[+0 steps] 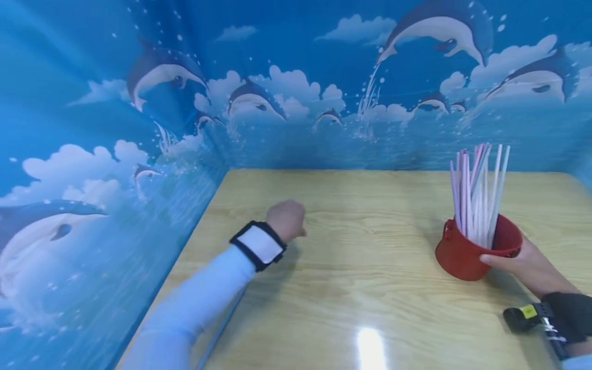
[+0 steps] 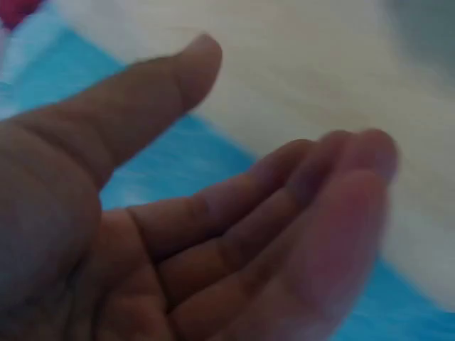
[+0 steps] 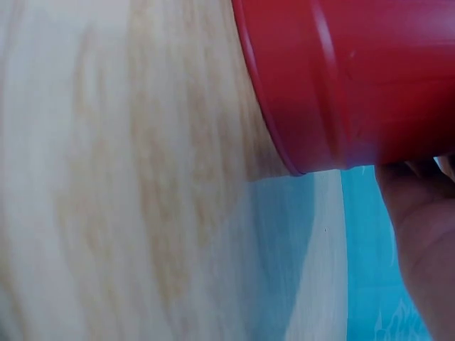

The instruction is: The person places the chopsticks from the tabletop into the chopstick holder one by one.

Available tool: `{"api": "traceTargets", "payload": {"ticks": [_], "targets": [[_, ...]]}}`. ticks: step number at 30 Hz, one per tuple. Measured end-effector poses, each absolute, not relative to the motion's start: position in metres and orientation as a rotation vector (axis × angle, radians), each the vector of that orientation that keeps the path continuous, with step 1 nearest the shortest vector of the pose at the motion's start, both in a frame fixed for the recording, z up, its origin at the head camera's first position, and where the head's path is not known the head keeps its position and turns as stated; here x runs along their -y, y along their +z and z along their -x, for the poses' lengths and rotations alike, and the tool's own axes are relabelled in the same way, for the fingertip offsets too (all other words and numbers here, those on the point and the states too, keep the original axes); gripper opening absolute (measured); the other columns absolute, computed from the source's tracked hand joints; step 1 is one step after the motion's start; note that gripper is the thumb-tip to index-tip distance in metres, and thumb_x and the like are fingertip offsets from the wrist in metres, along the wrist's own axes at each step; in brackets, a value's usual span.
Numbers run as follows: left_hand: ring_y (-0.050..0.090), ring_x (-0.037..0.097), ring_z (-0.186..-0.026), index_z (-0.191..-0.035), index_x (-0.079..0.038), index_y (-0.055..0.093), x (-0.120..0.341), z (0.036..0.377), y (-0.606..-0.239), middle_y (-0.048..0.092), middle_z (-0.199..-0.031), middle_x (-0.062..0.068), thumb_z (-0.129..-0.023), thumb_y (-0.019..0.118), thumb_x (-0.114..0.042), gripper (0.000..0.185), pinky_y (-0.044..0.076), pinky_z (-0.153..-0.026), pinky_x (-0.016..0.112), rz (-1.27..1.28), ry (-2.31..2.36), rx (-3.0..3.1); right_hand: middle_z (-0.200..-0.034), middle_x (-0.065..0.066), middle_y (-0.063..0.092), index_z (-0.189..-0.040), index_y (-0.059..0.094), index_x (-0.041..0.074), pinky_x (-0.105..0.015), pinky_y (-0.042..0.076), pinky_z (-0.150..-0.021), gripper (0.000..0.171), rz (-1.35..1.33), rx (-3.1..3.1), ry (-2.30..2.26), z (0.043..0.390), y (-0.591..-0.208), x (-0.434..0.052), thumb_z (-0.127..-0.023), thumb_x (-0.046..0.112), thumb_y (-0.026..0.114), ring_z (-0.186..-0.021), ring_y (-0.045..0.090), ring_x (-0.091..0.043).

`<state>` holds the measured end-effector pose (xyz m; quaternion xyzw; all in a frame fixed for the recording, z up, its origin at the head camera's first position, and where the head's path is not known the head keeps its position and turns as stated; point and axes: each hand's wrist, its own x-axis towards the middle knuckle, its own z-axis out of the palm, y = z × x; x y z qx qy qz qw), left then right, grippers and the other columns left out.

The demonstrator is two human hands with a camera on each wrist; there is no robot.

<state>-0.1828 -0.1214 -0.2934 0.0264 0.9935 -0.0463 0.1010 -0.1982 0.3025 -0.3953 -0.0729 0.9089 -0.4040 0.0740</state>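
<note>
A red bucket (image 1: 467,259) is at the right side of the table, with a bundle of long pink, lilac and whitish straws (image 1: 478,200) standing in it. My right hand (image 1: 518,259) grips the bucket from its right side, thumb over the near wall and the other fingers hidden behind it. In the right wrist view the bucket's smooth red wall (image 3: 384,78) fills the top right, its base edge close over the wood. My left hand (image 1: 285,220) hovers above the left part of the table. Its palm and loosely bent fingers (image 2: 242,241) hold nothing.
The pale wooden table (image 1: 361,231) meets blue dolphin-print curtains (image 1: 296,139) at the back and left. A thin grey-blue cord (image 1: 222,331) runs beside my left forearm. A bright light reflection shows at the near middle.
</note>
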Motion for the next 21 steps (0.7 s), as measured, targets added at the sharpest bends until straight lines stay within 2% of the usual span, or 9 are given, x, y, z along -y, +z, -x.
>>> {"api": "traceTargets", "payload": {"ticks": [4, 5, 7, 8, 11, 12, 14, 17, 21], "targets": [[0.055, 0.017, -0.059, -0.081, -0.007, 0.061, 0.181, 0.163, -0.319, 0.061, -0.074, 0.006, -0.063, 0.07, -0.035, 0.034, 0.045, -0.051, 0.027, 0.156, -0.158, -2.773, -0.136, -0.024, 0.013, -0.132, -0.009, 0.034, -0.055, 0.034, -0.082, 0.082, 0.189, -2.728, -1.22, 0.199, -0.398, -0.304, -0.08, 0.03, 0.055, -0.116, 0.021, -0.031], [0.054, 0.017, -0.059, -0.081, -0.006, 0.06, 0.191, 0.158, -0.325, 0.06, -0.073, 0.006, -0.063, 0.07, -0.035, 0.035, 0.044, -0.051, 0.027, 0.187, -0.141, -2.737, -0.137, -0.021, 0.014, -0.132, -0.008, 0.034, -0.049, 0.038, -0.083, 0.082, 0.187, -2.743, -1.213, 0.2, -0.4, -0.305, -0.08, 0.031, 0.055, -0.116, 0.024, -0.027], [0.052, 0.017, -0.058, -0.079, -0.006, 0.059, 0.204, 0.149, -0.336, 0.057, -0.068, 0.005, -0.062, 0.071, -0.032, 0.033, 0.043, -0.05, 0.027, 0.212, -0.086, -2.69, -0.136, -0.022, 0.014, -0.132, -0.008, 0.034, -0.05, 0.038, -0.082, 0.082, 0.196, -2.741, -1.227, 0.201, -0.403, -0.305, -0.08, 0.03, 0.055, -0.115, 0.024, -0.029], [0.052, 0.017, -0.057, -0.078, -0.006, 0.058, 0.208, 0.147, -0.341, 0.056, -0.067, 0.005, -0.061, 0.071, -0.03, 0.032, 0.042, -0.05, 0.026, 0.226, -0.06, -2.674, -0.137, -0.018, 0.015, -0.132, -0.007, 0.035, -0.049, 0.039, -0.082, 0.082, 0.195, -2.755, -1.227, 0.202, -0.406, -0.306, -0.08, 0.031, 0.056, -0.114, 0.028, -0.024], [0.051, 0.017, -0.057, -0.077, -0.005, 0.057, 0.213, 0.143, -0.348, 0.053, -0.065, 0.005, -0.062, 0.071, -0.023, 0.027, 0.041, -0.05, 0.026, 0.214, -0.012, -2.658, -0.138, -0.015, 0.014, -0.132, -0.007, 0.035, -0.048, 0.039, -0.082, 0.081, 0.194, -2.776, -1.215, 0.202, -0.406, -0.305, -0.08, 0.031, 0.055, -0.115, 0.028, -0.017], [0.051, 0.017, -0.057, -0.077, -0.004, 0.057, 0.212, 0.143, -0.349, 0.053, -0.065, 0.005, -0.062, 0.071, -0.021, 0.026, 0.042, -0.05, 0.026, 0.202, -0.014, -2.666, -0.139, -0.019, 0.011, -0.132, -0.008, 0.034, -0.056, 0.034, -0.082, 0.081, 0.19, -2.751, -1.238, 0.201, -0.404, -0.304, -0.081, 0.03, 0.054, -0.118, 0.023, -0.026], [0.051, 0.018, -0.057, -0.076, -0.004, 0.057, 0.21, 0.143, -0.351, 0.053, -0.065, 0.005, -0.059, 0.071, -0.018, 0.026, 0.042, -0.05, 0.027, 0.178, -0.025, -2.695, -0.139, -0.018, 0.01, -0.132, -0.01, 0.034, -0.056, 0.033, -0.083, 0.082, 0.165, -2.75, -1.222, 0.2, -0.403, -0.303, -0.08, 0.032, 0.054, -0.121, 0.022, -0.027], [0.051, 0.018, -0.055, -0.073, -0.004, 0.058, 0.204, 0.14, -0.356, 0.054, -0.064, 0.006, -0.064, 0.068, -0.015, 0.017, 0.042, -0.047, 0.028, 0.126, -0.097, -2.78, -0.136, -0.029, 0.006, -0.131, -0.015, 0.03, -0.063, 0.026, -0.08, 0.086, 0.128, -2.706, -1.238, 0.197, -0.399, -0.298, -0.08, 0.034, 0.054, -0.116, 0.015, -0.045], [0.052, 0.016, -0.053, -0.071, -0.005, 0.06, 0.188, 0.134, -0.365, 0.057, -0.065, 0.007, -0.072, 0.061, -0.011, 0.007, 0.043, -0.044, 0.027, 0.115, -0.27, -2.868, -0.133, -0.03, 0.011, -0.132, -0.016, 0.027, -0.062, 0.03, -0.078, 0.087, 0.115, -2.712, -1.205, 0.196, -0.398, -0.296, -0.08, 0.035, 0.054, -0.11, 0.018, -0.044]]}}
